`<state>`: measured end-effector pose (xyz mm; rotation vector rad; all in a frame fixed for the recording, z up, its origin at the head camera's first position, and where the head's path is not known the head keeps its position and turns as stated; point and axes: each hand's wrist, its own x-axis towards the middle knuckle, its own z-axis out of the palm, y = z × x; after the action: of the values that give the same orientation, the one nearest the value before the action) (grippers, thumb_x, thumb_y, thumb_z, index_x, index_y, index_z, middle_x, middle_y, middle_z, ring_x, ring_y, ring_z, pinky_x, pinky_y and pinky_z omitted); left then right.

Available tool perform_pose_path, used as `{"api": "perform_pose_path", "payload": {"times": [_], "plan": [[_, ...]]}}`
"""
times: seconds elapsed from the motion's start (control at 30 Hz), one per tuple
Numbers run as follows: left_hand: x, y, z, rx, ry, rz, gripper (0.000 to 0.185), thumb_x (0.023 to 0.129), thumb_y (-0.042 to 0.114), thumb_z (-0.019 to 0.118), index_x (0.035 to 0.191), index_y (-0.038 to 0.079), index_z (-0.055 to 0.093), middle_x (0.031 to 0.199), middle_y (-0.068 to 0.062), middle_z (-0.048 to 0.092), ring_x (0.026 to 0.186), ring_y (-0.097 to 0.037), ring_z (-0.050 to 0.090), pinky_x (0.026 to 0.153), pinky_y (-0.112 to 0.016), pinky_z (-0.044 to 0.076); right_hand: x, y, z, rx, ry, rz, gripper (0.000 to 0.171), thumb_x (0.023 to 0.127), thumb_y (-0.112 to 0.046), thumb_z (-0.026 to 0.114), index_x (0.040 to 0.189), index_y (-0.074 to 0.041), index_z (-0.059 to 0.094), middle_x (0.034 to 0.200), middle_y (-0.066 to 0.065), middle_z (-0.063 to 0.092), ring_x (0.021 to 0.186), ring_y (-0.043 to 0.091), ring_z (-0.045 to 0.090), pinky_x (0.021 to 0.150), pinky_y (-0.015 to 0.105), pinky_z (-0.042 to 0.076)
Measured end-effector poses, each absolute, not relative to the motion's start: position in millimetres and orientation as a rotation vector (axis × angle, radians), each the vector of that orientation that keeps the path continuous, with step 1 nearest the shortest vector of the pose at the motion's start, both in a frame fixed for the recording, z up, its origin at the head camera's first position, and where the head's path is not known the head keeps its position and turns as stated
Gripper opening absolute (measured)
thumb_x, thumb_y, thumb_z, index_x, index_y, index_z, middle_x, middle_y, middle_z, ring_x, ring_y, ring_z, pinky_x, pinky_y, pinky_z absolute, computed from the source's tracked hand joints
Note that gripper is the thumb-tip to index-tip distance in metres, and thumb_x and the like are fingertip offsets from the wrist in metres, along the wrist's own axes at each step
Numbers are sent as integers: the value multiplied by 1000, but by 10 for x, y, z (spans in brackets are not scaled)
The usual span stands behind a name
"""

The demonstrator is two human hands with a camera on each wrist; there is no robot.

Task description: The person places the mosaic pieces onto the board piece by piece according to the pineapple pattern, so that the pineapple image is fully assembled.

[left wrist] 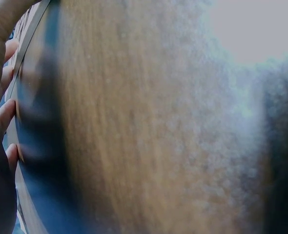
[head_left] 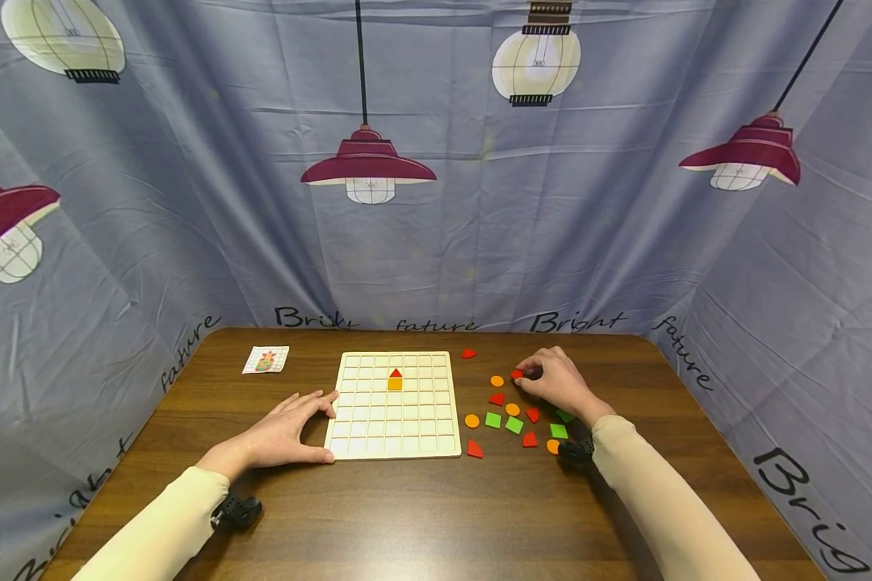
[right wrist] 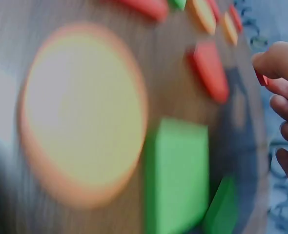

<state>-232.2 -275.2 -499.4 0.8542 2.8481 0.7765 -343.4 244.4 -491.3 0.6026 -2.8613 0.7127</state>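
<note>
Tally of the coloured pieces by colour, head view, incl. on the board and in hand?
Red pieces: 7 (1 on the board, 1 pinched in the right hand)
Orange pieces: 5 (1 on the board)
Green pieces: 4
Total: 16 visible; any fully hidden under the right hand or wrist aren't counted.

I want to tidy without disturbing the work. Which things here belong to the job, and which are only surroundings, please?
Seem to belong:
board, touched by the left fingers
red piece, pinched by the right fingers
red triangle and orange square, on the board
loose pieces, right of the board
card, perhaps the pattern

Seem only surroundings:
table
curtain
wrist cameras
</note>
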Motion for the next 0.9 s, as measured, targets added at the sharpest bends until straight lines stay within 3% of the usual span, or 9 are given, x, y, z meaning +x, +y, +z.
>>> {"api": "perform_pose_path", "payload": {"times": [0.5, 0.9], "plan": [[-2335, -2767, -4990, 851, 2843, 779, 60, 81, 63, 78, 119, 23, 56, 162, -10, 38, 149, -40, 31, 121, -64, 13, -3401, 1052, -4762, 967, -2837, 724, 22, 88, -40, 81, 106, -28, 78, 101, -13, 64, 101, 13, 48, 91, 38, 41], [-2340, -2771, -4977, 824, 2831, 768, 61, 80, 64, 78, 120, 24, 56, 162, -10, 38, 149, -39, 30, 122, -62, 12, -3417, 628, -4915, 907, -2903, 677, 25, 90, -42, 77, 108, -25, 77, 102, -12, 63, 97, 13, 47, 86, 34, 43]]}}
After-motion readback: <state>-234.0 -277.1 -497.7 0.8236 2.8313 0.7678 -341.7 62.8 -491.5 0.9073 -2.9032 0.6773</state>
